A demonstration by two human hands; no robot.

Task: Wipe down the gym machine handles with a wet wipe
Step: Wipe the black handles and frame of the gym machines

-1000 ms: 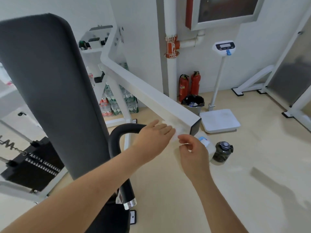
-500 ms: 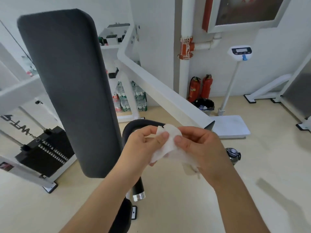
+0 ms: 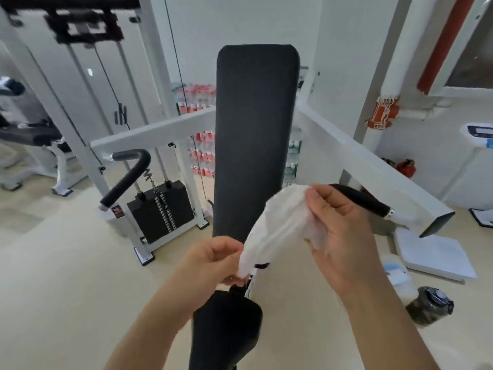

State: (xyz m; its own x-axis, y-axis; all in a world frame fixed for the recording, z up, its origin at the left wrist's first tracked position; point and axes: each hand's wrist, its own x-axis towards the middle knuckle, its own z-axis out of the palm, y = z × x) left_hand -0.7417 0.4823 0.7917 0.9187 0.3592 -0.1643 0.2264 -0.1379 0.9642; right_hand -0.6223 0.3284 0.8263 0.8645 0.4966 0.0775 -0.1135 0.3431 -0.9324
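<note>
Left hand point(image 3: 213, 259), fingers curled, pinches the lower end of the wet wipe point(image 3: 280, 222); right hand point(image 3: 344, 225) grips its upper end between thumb and fingers. The wipe hangs stretched between them, in front of the upright black back pad point(image 3: 256, 129). The right handle point(image 3: 360, 200) lies just behind the right hand; the left handle point(image 3: 128, 177) stands well apart, beside the weight stack point(image 3: 162, 209).

scale platform point(image 3: 437, 256), dark bottle point(image 3: 429, 307) (on floor point(image 3: 66, 263)), extinguisher point(image 3: 406, 168)
</note>
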